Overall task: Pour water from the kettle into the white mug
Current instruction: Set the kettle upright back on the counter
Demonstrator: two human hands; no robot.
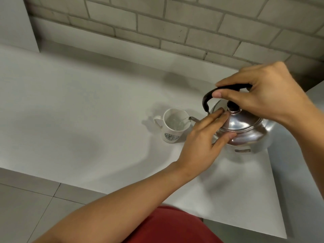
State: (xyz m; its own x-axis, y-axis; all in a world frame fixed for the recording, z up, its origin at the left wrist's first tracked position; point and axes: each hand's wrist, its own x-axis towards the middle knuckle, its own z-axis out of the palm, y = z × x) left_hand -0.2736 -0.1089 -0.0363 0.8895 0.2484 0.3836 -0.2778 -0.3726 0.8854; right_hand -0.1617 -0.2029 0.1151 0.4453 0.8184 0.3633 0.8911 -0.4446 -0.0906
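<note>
A shiny steel kettle [249, 127] with a black handle and black lid knob is tilted to the left, its thin spout over the white mug [173, 128]. A stream of water runs from the spout into the mug, which holds some water. The mug stands on the white counter [87, 106], handle to the left, a round dark logo on its side. My right hand [263, 92] is closed on the kettle's black handle from above. My left hand [205, 137] rests flat-fingered on the kettle's lid and side, hiding part of the spout.
A grey brick wall [175, 23] runs along the back of the counter. The counter's near edge drops to a tiled floor [26, 204] at lower left. My red clothing [171, 225] shows at the bottom.
</note>
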